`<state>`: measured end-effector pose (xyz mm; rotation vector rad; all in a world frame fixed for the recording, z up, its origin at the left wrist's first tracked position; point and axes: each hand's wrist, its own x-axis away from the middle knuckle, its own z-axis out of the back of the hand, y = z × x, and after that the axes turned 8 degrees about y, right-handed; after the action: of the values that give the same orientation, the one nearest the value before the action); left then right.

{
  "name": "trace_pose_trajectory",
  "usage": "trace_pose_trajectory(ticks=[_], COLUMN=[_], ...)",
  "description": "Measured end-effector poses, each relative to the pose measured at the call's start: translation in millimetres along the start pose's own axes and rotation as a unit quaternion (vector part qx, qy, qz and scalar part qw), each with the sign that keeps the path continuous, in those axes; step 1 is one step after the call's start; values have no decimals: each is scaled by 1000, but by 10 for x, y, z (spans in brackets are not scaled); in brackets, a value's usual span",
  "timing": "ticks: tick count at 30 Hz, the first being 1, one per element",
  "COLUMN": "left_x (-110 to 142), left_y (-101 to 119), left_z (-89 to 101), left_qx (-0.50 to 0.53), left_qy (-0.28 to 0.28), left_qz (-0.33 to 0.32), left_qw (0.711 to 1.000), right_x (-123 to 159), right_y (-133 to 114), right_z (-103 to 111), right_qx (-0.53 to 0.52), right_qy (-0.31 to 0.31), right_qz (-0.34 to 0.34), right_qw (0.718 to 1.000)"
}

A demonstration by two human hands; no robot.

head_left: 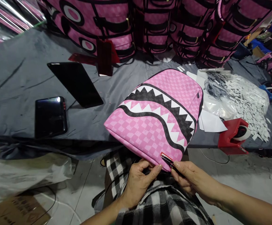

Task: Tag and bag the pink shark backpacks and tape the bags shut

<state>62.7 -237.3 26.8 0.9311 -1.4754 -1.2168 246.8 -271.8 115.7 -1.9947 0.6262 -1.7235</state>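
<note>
A pink checkered backpack (140, 125) with a black-and-white zigzag tooth print lies at the table's front edge, its bottom end toward me. My left hand (140, 178) is closed on the bottom edge, thumb on top and fingers partly hidden beneath. In my right hand (187, 176) are thread snips (167, 159) with dark handles, mostly covered by my fingers. Their bright blades lie against a small red label (162, 154) near the backpack's bottom corner. Whether the blades touch the fabric, I cannot tell.
Stacked pink backpacks (117, 28) line the table's back. To the left lie a black tablet (76, 82) and a dark glossy box (50, 116). A red tape dispenser (229, 137) stands right, by a plastic bag (246, 90) and scattered white pieces.
</note>
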Motion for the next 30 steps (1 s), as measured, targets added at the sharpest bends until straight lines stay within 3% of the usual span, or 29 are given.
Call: trace_pose_trajectory(ticks=[18,21,23,26,28,30], left_x=[-17,-13,2,35,35,-9], left_y=[2,5,3,24,86,196], left_z=[-1,-10,-4,61,139,211], left_qx=[-11,-18,-30,-85,-138,-213], left_qy=[0,-1,2,21,58,101], left_qz=[5,5,-4,-106,-248,-380], left_qw=[1000,1000,1000,991,957,894], right_x=[-45,-26,13,88,129,153], right_y=[-59,-39,-20,36,111,227], right_z=[-29,-49,-68,-42,39,157], right_qx=[30,155,288,425,438,410], right_qy=[15,16,5,-36,-29,18], right_qz=[8,110,234,358,376,373], right_qw=[999,982,928,831,816,832])
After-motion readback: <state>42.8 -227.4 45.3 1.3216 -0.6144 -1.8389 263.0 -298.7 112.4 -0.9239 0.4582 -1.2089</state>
